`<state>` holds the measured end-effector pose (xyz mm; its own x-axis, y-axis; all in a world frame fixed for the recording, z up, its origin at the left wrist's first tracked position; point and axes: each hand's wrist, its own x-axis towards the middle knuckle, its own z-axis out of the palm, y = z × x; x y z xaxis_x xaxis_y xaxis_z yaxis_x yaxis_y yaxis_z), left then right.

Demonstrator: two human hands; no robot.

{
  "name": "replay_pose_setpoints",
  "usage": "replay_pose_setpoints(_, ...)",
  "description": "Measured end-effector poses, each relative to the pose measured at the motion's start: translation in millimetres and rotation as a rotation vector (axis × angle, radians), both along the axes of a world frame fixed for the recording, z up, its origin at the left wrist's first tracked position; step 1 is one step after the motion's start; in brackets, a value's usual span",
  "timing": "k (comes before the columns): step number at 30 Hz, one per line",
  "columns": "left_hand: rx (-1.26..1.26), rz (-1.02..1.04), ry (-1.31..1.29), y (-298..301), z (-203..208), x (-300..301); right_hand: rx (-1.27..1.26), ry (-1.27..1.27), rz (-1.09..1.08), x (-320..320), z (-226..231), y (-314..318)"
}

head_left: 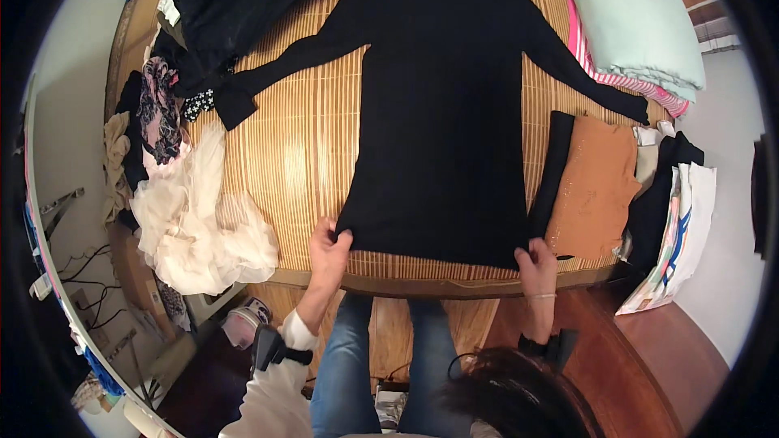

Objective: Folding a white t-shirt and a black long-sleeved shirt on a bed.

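Observation:
A black long-sleeved top [442, 130] lies spread out on the bamboo mat [300, 146], its collar at the far edge and its hem toward me. Both sleeves reach out sideways, and the left cuff is bent downward. My left hand [329, 255] pinches the hem's left corner between thumb and fingers. At the opposite corner my right hand [537, 268] grips the hem the same way. Between the two hands the hem runs nearly straight along the mat's near edge.
Cream sheer fabric [199, 227] lies bunched at the left, below a heap of dark and patterned clothes [158, 105]. Folded orange-brown cloth [596, 186] is at the right beside a white printed bag [677, 235]. A pale green quilt [633, 16] fills the far right.

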<state>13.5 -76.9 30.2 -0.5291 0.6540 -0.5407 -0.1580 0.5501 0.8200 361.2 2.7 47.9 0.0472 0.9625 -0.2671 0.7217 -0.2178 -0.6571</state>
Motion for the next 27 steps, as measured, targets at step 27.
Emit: replay_pose_setpoints(27,-0.052,-0.066,0.074,-12,-21,-103,-0.043,-0.198,0.531,-124,31,121)
